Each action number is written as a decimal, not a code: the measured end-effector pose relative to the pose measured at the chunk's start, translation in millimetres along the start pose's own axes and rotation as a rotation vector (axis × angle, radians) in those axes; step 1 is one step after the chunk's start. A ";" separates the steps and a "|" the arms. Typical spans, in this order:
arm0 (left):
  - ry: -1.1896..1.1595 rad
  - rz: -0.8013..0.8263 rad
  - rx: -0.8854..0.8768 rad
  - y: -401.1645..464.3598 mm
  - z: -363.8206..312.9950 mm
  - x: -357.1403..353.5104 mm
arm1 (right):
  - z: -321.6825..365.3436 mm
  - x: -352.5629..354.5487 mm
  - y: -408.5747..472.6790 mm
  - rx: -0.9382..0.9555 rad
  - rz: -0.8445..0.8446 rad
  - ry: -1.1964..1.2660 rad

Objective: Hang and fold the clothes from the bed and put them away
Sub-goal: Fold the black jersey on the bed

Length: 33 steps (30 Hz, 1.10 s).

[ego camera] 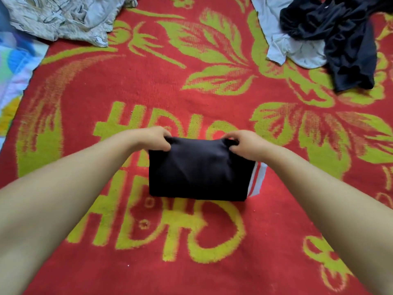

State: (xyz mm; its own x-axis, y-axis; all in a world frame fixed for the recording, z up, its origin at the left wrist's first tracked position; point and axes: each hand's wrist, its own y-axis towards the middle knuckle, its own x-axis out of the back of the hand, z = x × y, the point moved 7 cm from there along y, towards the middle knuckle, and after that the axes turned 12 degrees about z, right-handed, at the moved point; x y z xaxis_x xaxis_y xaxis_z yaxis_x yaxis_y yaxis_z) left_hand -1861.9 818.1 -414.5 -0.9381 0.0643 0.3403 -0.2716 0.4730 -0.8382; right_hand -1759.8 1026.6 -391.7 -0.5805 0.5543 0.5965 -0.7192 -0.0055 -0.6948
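We have the left hand and the right hand each pinching a far corner of the dark folded garment, thumbs and fingers curled into the cloth. Gripping both corners at once keeps the top edge taut and level, which we judge is meant to square the fold or to lift the bundle without letting it open. The garment lies in a compact rectangle on the red and yellow blanket, directly in front of us, its near edge resting on the blanket. A red-and-white striped trim pokes out at its right side, so the layers are not perfectly aligned.

Further out, unfolded clothes wait: a black garment heaped over a pale blue garment at the far right, and a pale patterned garment at the far left. A multicoloured sheet shows at the left edge. We judge the task to be well short of finished.
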 end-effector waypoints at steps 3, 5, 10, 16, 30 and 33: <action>0.325 -0.269 0.199 16.9 4.9 3.2 | -1.8 -13.1 8.4 -0.130 -0.215 -0.121; 0.475 -0.432 0.146 18.3 -13.5 -25.5 | 20.5 -41.7 6.6 -0.089 -0.310 -0.289; 0.397 -0.561 0.050 31.7 -10.8 -105.1 | 37.2 -101.4 10.9 -0.041 -0.358 -0.403; 0.417 -0.590 0.039 32.2 48.6 -102.3 | -51.7 -100.8 3.1 -0.185 -0.259 -0.188; 0.636 -0.534 -0.143 13.1 18.9 -143.9 | -6.6 -141.7 -31.6 -0.011 -0.401 -0.418; 0.629 -0.514 -0.077 6.8 39.8 -139.2 | -19.1 -144.7 -44.4 -0.016 -0.350 -0.423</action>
State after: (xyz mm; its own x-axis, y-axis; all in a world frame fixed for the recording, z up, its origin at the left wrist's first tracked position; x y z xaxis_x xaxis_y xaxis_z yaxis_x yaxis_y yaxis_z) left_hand -1741.7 777.4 -484.5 -0.3984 0.2933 0.8691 -0.5981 0.6352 -0.4886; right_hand -1636.6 962.6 -454.8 -0.4132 0.1377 0.9002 -0.8928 0.1333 -0.4302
